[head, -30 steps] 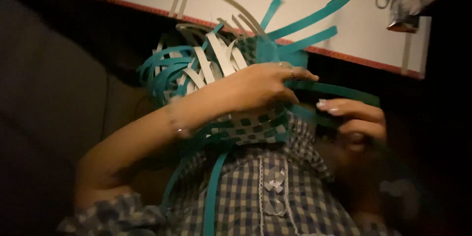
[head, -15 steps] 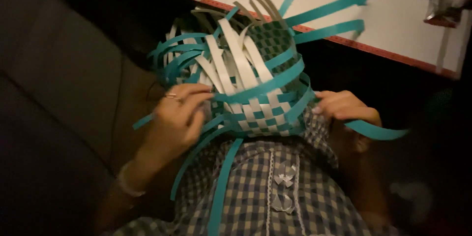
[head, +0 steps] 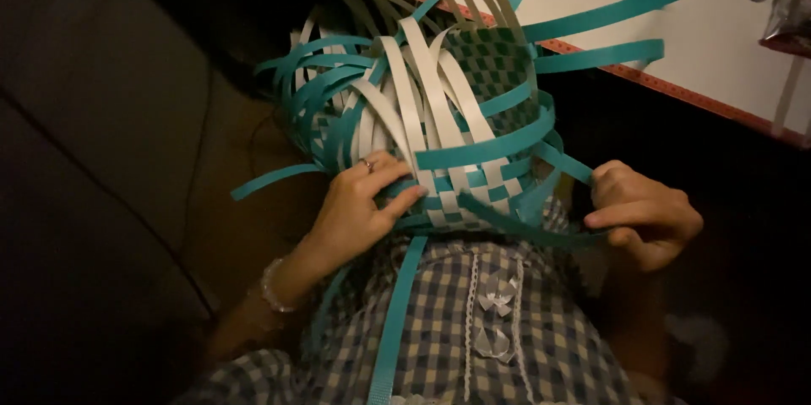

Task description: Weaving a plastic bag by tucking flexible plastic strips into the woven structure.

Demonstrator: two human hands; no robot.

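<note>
Against basket [head: 439,126], left hand [head: 359,206] pressed flat.

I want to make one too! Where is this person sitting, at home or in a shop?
Probably at home, on a sofa: a dark cushion lies beside them, the half-woven teal and white basket rests on their lap, and a white board with loose strips sits in front.
</note>
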